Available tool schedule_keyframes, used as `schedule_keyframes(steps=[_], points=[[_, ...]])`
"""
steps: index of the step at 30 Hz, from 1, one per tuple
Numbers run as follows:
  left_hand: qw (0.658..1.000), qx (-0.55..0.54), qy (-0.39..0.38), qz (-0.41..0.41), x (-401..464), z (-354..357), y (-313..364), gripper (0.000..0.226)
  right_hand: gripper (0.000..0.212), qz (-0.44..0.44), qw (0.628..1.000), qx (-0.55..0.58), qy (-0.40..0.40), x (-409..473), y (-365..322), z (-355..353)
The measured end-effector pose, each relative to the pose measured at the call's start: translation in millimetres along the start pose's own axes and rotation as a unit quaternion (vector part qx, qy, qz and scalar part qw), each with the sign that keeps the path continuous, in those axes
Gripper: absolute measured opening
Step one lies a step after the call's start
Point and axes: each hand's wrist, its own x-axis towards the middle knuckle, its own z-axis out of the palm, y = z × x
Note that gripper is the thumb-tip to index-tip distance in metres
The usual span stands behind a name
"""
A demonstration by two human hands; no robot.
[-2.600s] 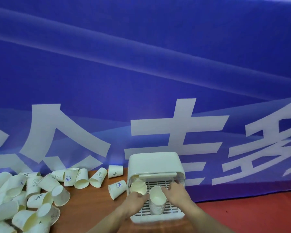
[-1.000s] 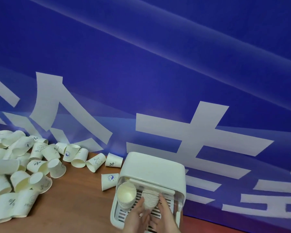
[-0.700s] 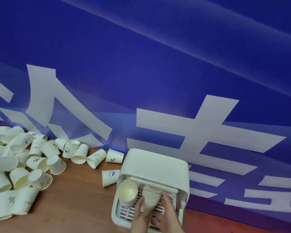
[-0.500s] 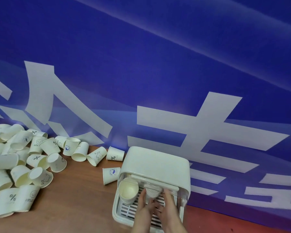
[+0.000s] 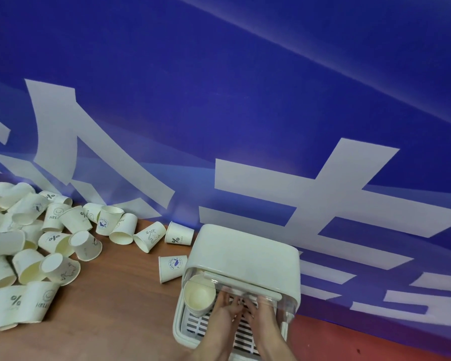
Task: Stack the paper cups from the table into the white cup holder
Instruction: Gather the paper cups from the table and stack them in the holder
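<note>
Both hands, left and right, reach inside the white cup holder; their grasp is hidden

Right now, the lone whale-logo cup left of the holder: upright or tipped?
Tipped. The whale-logo cup lies on its side on the table, its mouth toward the loose pile, beside the white cup holder.

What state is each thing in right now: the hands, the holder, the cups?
left hand: reaching into the holder, fingers under its raised lid; what it grips is hidden
right hand: beside the left, also inside; grip hidden
white cup holder: lid raised, front open
cup stack: nested in the holder's left side, mouth toward the camera
loose paper cups: scattered on the table, mostly tipped over
table: wooden, partly bare
</note>
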Motion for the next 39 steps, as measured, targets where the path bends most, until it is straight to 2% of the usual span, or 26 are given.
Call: schedule_keyframes(steps=[9, 18, 22, 26, 32, 39], points=[[0.998, 0.049, -0.013, 0.021, -8, 2, 10, 0.065, 0.033, -0.053, 0.997, -0.051, -0.032, -10, -8, 4], [0.997, 0.069, -0.032, -0.004, -12, 3, 8, 0.073, 0.030, -0.028, 1.000, -0.004, 0.000, -12, 1, 0], [0.995, 0.091, -0.036, 0.006, -12, 6, 10, 0.065, 0.026, -0.051, 0.999, -0.003, 0.001, -16, -6, 3], [0.991, 0.126, -0.031, 0.024, -10, 6, 17, 0.052, 0.034, -0.080, 0.996, -0.029, -0.016, -19, -10, 10], [0.994, 0.109, -0.012, 0.029, -9, 1, 14, 0.071, 0.036, -0.055, 0.992, -0.110, -0.032, -5, -1, 10], [0.994, 0.101, -0.010, 0.028, -12, 2, 17, 0.069, 0.037, -0.032, 0.995, -0.088, -0.033, 3, 3, 0]])
